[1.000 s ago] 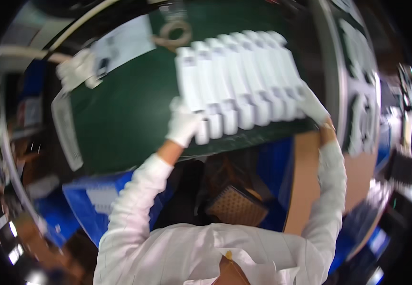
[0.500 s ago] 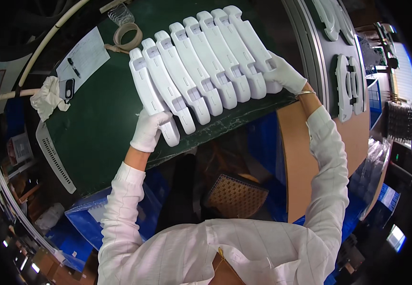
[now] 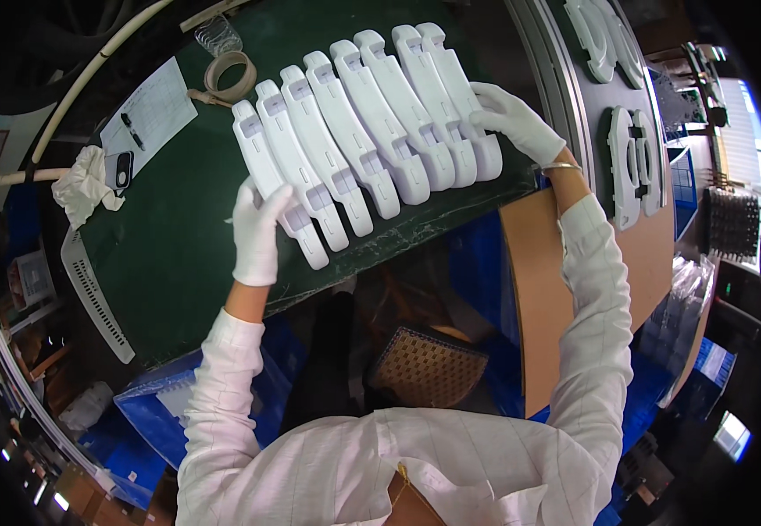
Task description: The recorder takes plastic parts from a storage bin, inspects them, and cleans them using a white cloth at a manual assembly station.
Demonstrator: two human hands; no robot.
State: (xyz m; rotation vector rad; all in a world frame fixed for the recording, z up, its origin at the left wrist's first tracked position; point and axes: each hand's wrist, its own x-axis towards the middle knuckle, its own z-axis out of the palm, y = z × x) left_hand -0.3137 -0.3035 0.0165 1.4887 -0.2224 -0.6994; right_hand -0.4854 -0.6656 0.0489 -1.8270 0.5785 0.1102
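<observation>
White moulded plastic parts (image 3: pixel 363 131), 8 long pieces, lie side by side in a slanted row on the dark green surface (image 3: pixel 161 254). Gloved left hand (image 3: pixel 257 230) presses flat against one end piece, the right hand (image 3: pixel 512 118) against the other, both grips open, bracketing the row, seemingly to keep the pieces packed together and aligned.

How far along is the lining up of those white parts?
Done: seven white parts lie side by side in a row on the green table. In hand: the left hand presses the row's left end and the right hand its right end. Left: more white pieces lie apart on the right.
</observation>
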